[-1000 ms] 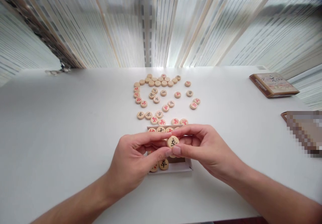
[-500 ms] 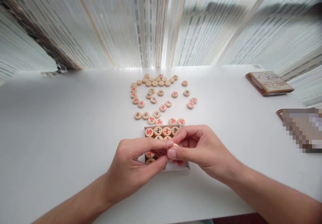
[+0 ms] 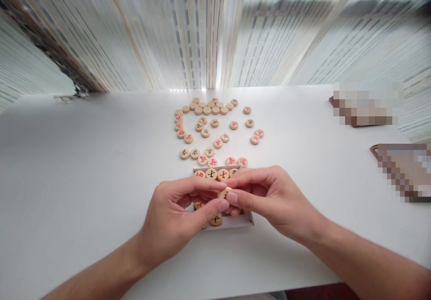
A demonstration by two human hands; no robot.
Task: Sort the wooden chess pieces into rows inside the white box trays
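A wooden Chinese chess piece point(image 3: 223, 194) with a dark character is held up between my two hands, over an open shallow box point(image 3: 247, 219). My right hand point(image 3: 269, 196) pinches its right side between thumb and index finger. On its left side, the index finger and thumb of my left hand point(image 3: 182, 205) close around the piece. Inside the box, pieces lie face up in rows; in the far row are a black-marked piece point(image 3: 211, 174) and a red-marked piece point(image 3: 222, 174). A black-marked piece point(image 3: 216, 219) shows below my left thumb. My hands cover much of the box.
Beyond the box, loose chess pieces point(image 3: 217, 143) are scattered over the white table point(image 3: 101, 165), some face down point(image 3: 207, 110). Two flat brown-edged items, partly blurred out, lie at the right: a far one point(image 3: 363, 111) and a nearer one point(image 3: 400, 169). A striped curtain point(image 3: 151, 30) hangs behind.
The piece between my hands has turned so that its marked face shows. My left thumb has shifted slightly, and a black-marked piece in the near row is now visible.
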